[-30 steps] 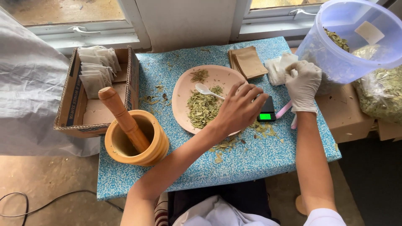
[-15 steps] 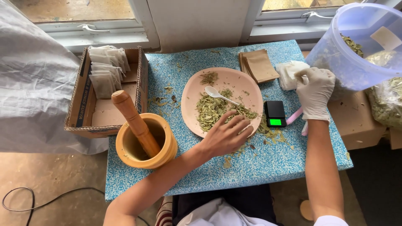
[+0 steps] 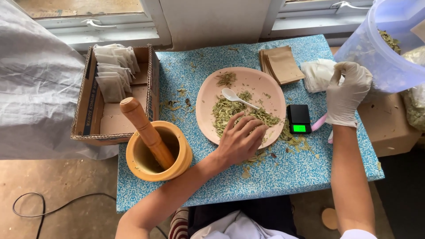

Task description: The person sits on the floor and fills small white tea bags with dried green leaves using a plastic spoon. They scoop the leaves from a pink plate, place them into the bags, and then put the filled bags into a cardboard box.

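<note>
My bare left hand (image 3: 239,140) rests fingers spread on dried leaves (image 3: 230,110) in the pink plate (image 3: 208,95), gripping nothing. My gloved right hand (image 3: 347,94) pinches a white sachet (image 3: 319,74).

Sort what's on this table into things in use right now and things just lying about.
In use: left hand on dried leaves, pink plate, gloved right hand holding white sachet.

Lying about: mortar, pestle, spoon, scale, brown envelopes, cardboard box.

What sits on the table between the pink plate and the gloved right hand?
In the head view, a small black scale with a lit green display sits between the plate and the right hand, with loose leaves scattered just below.
</note>
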